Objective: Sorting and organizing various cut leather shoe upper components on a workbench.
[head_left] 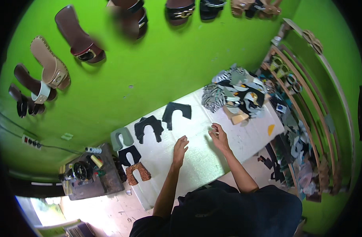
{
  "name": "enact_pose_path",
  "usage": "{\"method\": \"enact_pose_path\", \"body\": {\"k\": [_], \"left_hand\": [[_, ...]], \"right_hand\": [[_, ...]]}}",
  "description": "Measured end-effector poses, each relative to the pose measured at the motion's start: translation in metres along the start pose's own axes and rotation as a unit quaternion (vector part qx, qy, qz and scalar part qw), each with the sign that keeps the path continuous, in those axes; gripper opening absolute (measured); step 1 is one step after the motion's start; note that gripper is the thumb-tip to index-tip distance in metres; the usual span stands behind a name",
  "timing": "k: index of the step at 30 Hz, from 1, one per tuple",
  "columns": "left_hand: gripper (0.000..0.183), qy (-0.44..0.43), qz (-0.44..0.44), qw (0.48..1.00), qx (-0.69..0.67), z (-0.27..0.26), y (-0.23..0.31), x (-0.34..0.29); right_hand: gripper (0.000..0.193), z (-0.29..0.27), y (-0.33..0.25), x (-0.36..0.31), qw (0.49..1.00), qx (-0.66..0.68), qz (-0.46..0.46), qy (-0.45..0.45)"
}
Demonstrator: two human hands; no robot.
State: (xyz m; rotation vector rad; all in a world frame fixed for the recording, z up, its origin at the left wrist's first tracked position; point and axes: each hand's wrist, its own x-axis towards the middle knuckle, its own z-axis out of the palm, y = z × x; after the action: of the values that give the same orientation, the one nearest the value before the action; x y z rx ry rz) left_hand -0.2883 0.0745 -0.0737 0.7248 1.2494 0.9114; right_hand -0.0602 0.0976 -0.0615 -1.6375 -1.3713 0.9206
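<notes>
Left hand (180, 146) and right hand (218, 137) hang empty over a white table (189, 168)

In the head view, both bare forearms reach out from the short sleeves of a dark shirt (232, 211). The left forearm slants up and to the right; the right one slants up and to the left, so the hands come near each other without meeting. The right hand reaches a little farther across the table than the left.

Both hands are loosely open and hold nothing. The left hand's fingers bend gently toward the right, and the right hand's are spread and half curled. Both appear raised above the tabletop, with a soft shadow beside the right hand.

The U-shaped pieces all lie left of the right hand. A single-looking black piece (177, 106) is nearest, beyond the left hand toward the green wall (161, 71). Left of it lies an overlapping black stack (148, 121). Farther left, a grey-green piece (123, 130), a dark piece (129, 150) and a brown speckled piece (138, 166) run in a column along the table's left end. Beyond the right hand sits a heap of mixed scraps (237, 91), with a yellow piece (270, 130) near the right edge.
</notes>
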Motion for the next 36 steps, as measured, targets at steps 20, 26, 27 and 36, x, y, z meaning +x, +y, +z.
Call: {"method": "enact_pose_path", "body": {"k": [20, 26, 27, 36], "left_hand": [[0.047, -0.138, 0.054, 0.986, 0.072, 0.213, -0.005, -0.073], [0.041, -0.132, 0.066, 0.986, 0.072, 0.286, -0.011, -0.075], [0.041, -0.13, 0.067, 0.986, 0.075, 0.295, -0.01, -0.073], [0.039, -0.094, 0.087, 0.988, 0.083, 0.333, -0.007, -0.048]], "right_hand": [[0.049, -0.217, 0.064, -0.11, 0.983, 0.072, 0.006, 0.171], [0.046, -0.277, 0.09, -0.105, 0.979, 0.127, -0.008, 0.158], [0.047, -0.284, 0.094, -0.101, 0.979, 0.123, -0.013, 0.16], [0.045, -0.321, 0.11, -0.055, 0.982, 0.118, -0.008, 0.15]]}}
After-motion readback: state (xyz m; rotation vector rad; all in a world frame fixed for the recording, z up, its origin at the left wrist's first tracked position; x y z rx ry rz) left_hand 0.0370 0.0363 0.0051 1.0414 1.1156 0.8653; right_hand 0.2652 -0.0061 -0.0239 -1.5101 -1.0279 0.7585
